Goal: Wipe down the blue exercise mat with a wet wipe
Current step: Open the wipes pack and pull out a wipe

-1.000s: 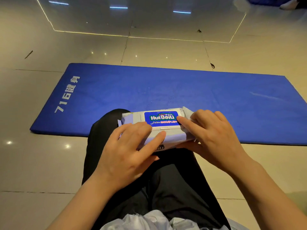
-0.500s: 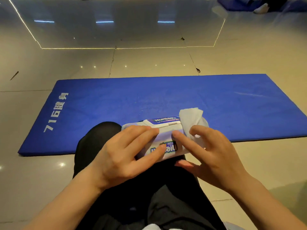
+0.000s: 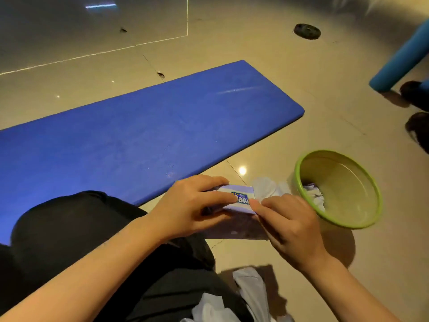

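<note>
A person sits on the shiny floor (image 3: 290, 94) with a knee in black pants (image 3: 69, 228) bent up. The left hand (image 3: 192, 205) lies on top of a pack of wipes (image 3: 241, 198), with its fingers (image 3: 220, 198) curled over the pack and holding it. The right hand (image 3: 287, 221) is at the right end of the pack. Its fingers pinch a white wet wipe (image 3: 267, 188) that sticks out past the pack. The pack is low, just above the floor, beside the knee. The blue mat (image 3: 139, 140) lies flat on the floor just behind the hands. A green bowl (image 3: 371, 187) sits on the floor right next to the right hand, with some crumpled white stuff inside. A blue roll (image 3: 401, 56) lies far off to the right.
</note>
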The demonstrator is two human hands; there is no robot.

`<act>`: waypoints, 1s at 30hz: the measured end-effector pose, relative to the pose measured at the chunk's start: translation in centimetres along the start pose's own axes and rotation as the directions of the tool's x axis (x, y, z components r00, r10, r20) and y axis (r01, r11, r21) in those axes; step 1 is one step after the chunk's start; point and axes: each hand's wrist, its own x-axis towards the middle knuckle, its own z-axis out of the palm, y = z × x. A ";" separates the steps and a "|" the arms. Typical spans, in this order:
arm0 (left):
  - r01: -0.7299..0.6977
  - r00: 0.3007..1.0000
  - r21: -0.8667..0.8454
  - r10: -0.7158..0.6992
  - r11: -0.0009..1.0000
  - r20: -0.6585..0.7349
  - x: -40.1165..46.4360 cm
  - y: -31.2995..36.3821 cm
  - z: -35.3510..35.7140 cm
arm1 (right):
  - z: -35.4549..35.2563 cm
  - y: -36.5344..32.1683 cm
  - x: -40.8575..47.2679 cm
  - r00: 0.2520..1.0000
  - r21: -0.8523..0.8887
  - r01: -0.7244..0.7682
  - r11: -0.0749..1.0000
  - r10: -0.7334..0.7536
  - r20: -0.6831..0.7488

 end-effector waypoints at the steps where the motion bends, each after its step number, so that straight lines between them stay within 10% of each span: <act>1: -0.021 1.000 0.023 0.021 1.000 0.016 0.6 0.0 1.5 | 0.3 0.5 -1.1 0.998 0.007 -0.059 0.998 0.059 0.022; 8: -0.060 0.907 0.289 -0.069 0.955 0.416 -0.1 0.1 10.4 | 8.0 4.6 -8.2 0.812 -0.184 -0.378 0.907 0.420 0.406; 14: 0.061 0.923 0.269 -0.157 0.961 0.351 -1.7 -1.0 10.3 | 12.6 7.0 -13.5 0.282 -0.456 -0.574 0.681 0.687 0.670; 18: 0.336 0.812 0.142 -0.363 0.931 0.457 -0.4 0.1 9.8 | 11.9 8.4 -14.6 0.021 -0.264 -0.929 0.260 0.748 0.663; 25: 0.712 0.693 -0.313 -0.557 0.628 0.458 3.3 2.2 8.4 | 4.6 7.7 -5.7 0.266 0.370 -0.926 -0.075 0.566 0.780; 30: 0.719 0.695 -0.371 -0.624 0.588 0.357 5.5 2.2 5.1 | 1.3 4.8 -0.2 0.472 0.538 -0.839 0.076 0.593 0.652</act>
